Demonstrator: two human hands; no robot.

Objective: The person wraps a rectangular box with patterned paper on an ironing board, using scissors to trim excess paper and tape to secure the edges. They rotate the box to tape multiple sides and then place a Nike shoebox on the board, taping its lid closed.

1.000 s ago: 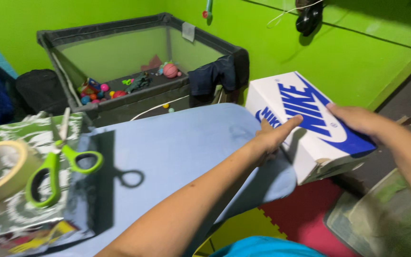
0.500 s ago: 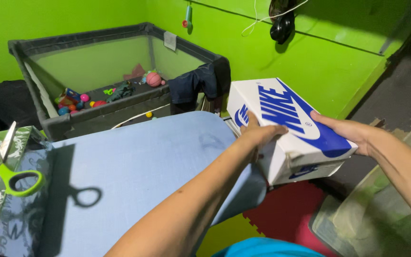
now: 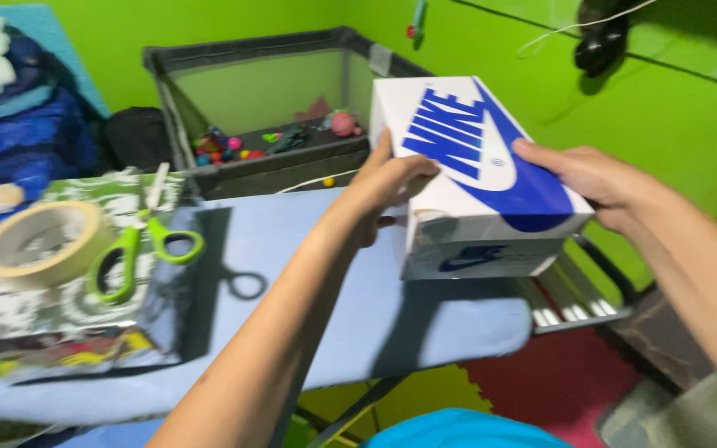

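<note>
I see the shoebox point(image 3: 479, 178), white with a large blue emblem across its lid, held up in the air above the far end of the ironing board point(image 3: 325, 282), tilted so the lid faces me. I cannot tell whether its lower edge touches the pale blue cover or hangs just clear of it; its shadow falls on the cover right under it.

My left hand point(image 3: 392, 187) has its grip closed on the box's near left corner, fingers curled over the lid's edge and the thumb pressed against the side. My right hand point(image 3: 595, 178) grips the opposite side, fingers spread flat along the top right edge of the lid and the palm against the wall. Both arms reach in from the bottom of the view.

On the left part of the board lies a folded sheet of patterned wrapping paper point(image 3: 60, 319), silvery green. A roll of beige tape point(image 3: 39, 245) rests on it, and just beside the roll lie green-handled scissors point(image 3: 139, 249), closed, their handles toward me.

Behind the board stands a grey mesh playpen point(image 3: 259, 91) with small coloured toys point(image 3: 234, 149) on its floor. The walls are bright green, and a red foam mat point(image 3: 558, 382) shows under the board.
</note>
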